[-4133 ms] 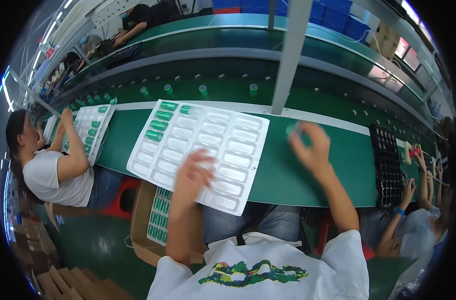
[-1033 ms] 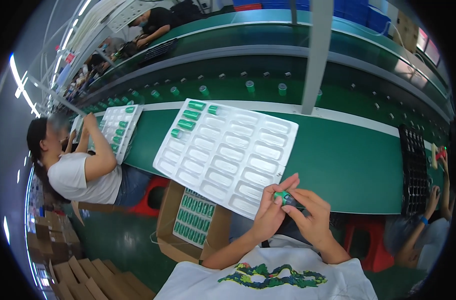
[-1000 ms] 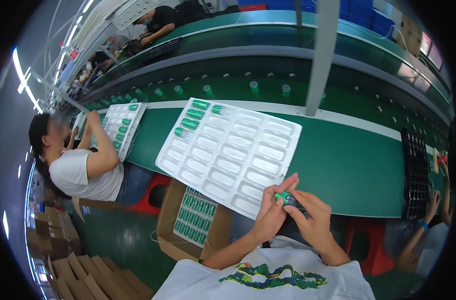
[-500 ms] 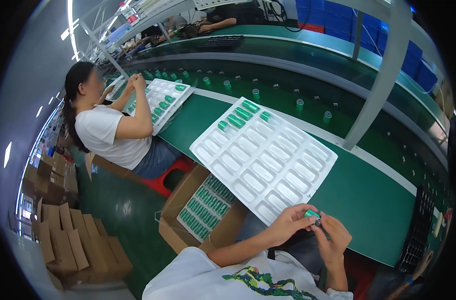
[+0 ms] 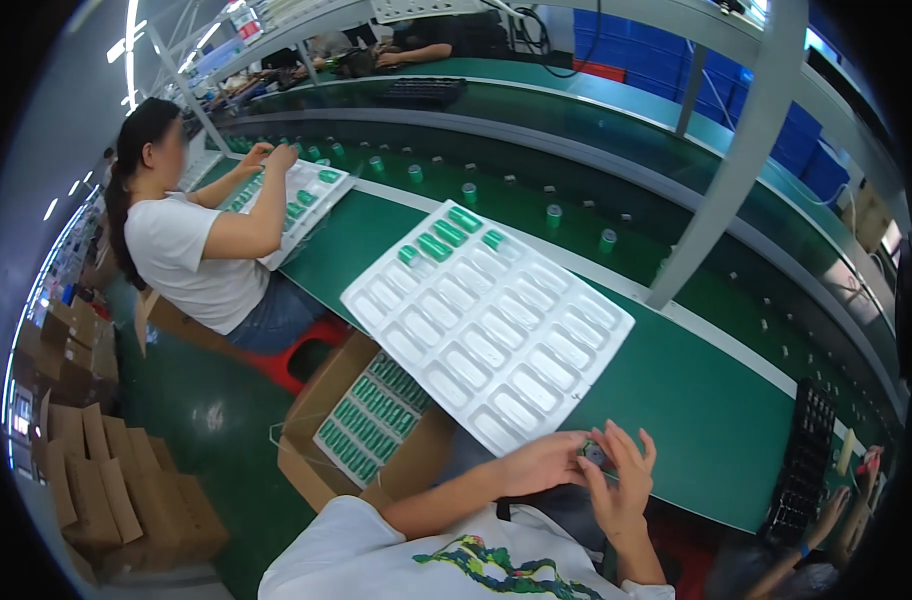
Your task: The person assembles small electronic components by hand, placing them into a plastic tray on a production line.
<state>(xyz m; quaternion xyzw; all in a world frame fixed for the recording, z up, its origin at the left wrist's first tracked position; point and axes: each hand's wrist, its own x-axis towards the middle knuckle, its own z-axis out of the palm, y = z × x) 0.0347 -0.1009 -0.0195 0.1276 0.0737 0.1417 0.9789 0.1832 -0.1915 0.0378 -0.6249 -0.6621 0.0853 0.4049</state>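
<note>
Above my lap, just off the near right corner of the white moulded tray, a small green cylinder with a greyish end (image 5: pixel 594 455) sits between my hands. My left hand (image 5: pixel 544 464) grips it from the left, its fingers partly hidden. From the right, the thumb and forefinger of my right hand (image 5: pixel 624 485) close on the same piece, while its other fingers extend upward. The white tray (image 5: pixel 463 369) lies tilted on the green bench. Several green cylinders (image 5: pixel 435 247) fill pockets at its far left end; the other pockets hold nothing.
An open cardboard box (image 5: pixel 298 440) with a filled tray stands below the bench. Beyond the bench, a conveyor carries standing cylinders (image 5: pixel 554 216). A grey post (image 5: pixel 721 190) rises behind the tray. A co-worker (image 5: pixel 216 235) sits left; a black rack (image 5: pixel 798 465) is right.
My view has shifted, so the scene sits further left. The cylinder has turned from showing its green side to showing its greyish end. My right fingers have straightened upward.
</note>
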